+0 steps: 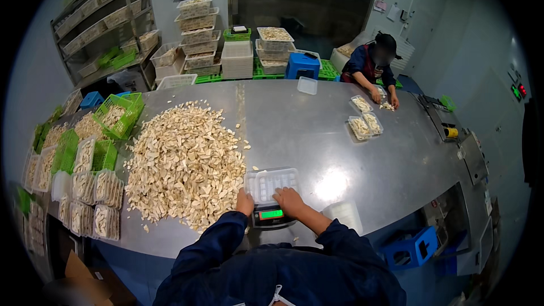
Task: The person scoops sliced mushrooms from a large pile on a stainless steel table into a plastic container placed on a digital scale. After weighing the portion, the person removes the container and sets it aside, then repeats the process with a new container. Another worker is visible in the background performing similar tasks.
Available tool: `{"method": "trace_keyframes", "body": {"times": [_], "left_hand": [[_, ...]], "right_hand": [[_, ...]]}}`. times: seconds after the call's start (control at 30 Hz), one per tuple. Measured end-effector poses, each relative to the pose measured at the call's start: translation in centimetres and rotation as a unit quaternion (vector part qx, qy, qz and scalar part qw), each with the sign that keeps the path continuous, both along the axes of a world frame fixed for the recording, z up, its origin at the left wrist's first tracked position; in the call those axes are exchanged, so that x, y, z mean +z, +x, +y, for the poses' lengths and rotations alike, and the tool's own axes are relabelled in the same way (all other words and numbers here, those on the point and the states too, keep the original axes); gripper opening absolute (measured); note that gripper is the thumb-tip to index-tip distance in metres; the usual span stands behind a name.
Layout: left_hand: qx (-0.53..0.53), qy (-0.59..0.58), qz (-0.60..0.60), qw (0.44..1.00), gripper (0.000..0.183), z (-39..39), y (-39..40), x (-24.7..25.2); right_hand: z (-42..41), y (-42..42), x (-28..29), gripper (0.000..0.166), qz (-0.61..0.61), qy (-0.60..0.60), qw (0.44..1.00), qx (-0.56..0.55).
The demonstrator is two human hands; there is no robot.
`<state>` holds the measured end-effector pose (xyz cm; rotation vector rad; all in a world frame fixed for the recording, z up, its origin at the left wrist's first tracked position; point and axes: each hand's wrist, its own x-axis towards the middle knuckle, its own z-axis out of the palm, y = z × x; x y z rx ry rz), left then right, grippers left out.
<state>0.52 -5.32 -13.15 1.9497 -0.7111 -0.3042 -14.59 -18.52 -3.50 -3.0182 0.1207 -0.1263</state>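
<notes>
Before me a digital scale [272,216] with a lit green display stands at the near edge of the steel table. A clear plastic tray [276,183] rests on top of it, with no pieces visible inside. My left hand [245,202] is at the tray's left edge; how its fingers close there is not plain. My right hand [290,202] touches the tray's near right edge with its fingertips. A big heap of pale dried slices [185,165], perhaps mushroom, lies just left of the scale. A stack of clear trays [345,216] sits right of my right forearm.
Filled trays [102,221] and green plastic baskets [63,151] crowd the table's left end. Across the table a co-worker [372,61] handles slices beside several filled trays [360,127]. A lone tray [307,85] lies at the far edge. A blue stool [410,248] stands at the lower right.
</notes>
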Motion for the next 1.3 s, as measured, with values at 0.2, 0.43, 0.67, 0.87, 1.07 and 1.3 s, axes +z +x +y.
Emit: {"method": "trace_keyframes", "body": {"times": [0.2,0.43,0.67,0.87,1.07,1.3], "left_hand": [[0.013,-0.017,-0.004,1.0,0.026,-0.4,-0.9,0.4],[0.031,0.014,0.022,0.999,0.036,-0.6,-0.7,-1.1],[0.024,0.016,0.026,0.999,0.039,-0.9,-0.9,-1.0],[0.011,0.016,0.024,1.0,0.04,-0.5,-0.4,-1.4],[0.029,0.058,0.045,0.997,0.051,-0.9,-1.5,0.3],[0.028,0.097,0.039,0.994,0.06,-0.8,-1.4,1.1]], "right_hand": [[0.4,0.1,1.0,0.026,-0.145,0.007,0.989,-0.001],[1.4,0.2,2.9,0.028,-0.157,-0.021,0.987,-0.012],[0.7,-0.4,-0.7,0.026,-0.03,-0.002,0.999,-0.018],[1.2,0.5,-0.8,0.025,-0.052,-0.022,0.998,-0.027],[1.0,-0.1,0.1,0.027,-0.054,-0.022,0.998,-0.033],[1.3,0.4,2.4,0.032,-0.18,0.0,0.982,-0.054]]}}
